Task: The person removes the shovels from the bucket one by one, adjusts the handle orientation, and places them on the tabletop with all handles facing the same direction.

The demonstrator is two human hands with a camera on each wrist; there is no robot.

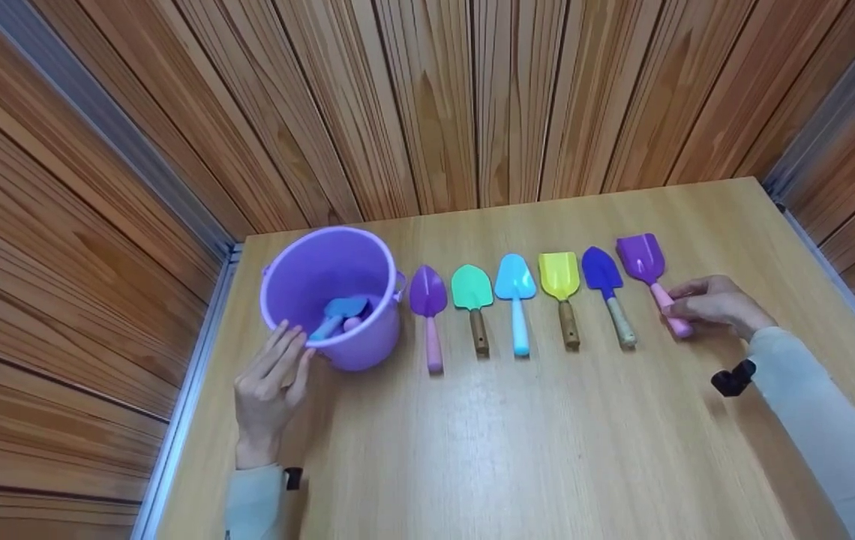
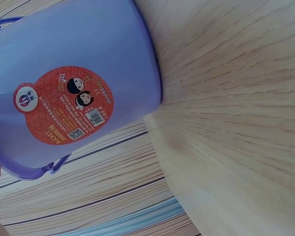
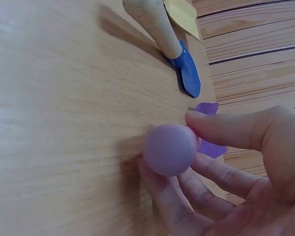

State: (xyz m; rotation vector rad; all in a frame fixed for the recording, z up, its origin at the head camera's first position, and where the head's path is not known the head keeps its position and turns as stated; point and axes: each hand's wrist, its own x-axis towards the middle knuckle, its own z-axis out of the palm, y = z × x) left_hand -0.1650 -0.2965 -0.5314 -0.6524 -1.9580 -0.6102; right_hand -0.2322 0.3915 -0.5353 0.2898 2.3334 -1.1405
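Note:
My right hand (image 1: pixel 720 304) pinches the pink handle of a purple square-bladed toy shovel (image 1: pixel 640 257) at the right end of a row. In the right wrist view, the round handle end (image 3: pixel 171 150) lies between thumb and fingers, with the purple blade (image 3: pixel 211 142) partly hidden behind them. At the left, my left hand (image 1: pixel 268 390) touches the near rim of a purple bucket (image 1: pixel 367 337) with fairly straight fingers. Inside the bucket lie a blue toy shovel (image 1: pixel 345 306) and some pink-handled pieces, partly covered. The left wrist view shows the bucket's red label (image 2: pixel 69 105).
Between bucket and right hand lie a purple trowel (image 1: pixel 428 291), a green one (image 1: pixel 472 287), a light-blue one (image 1: pixel 515 279), a yellow shovel (image 1: pixel 559 275) and a dark-blue trowel (image 1: pixel 602 268). Wood-panelled walls (image 1: pixel 442 112) border the wooden table (image 1: pixel 472 450) at the back and sides.

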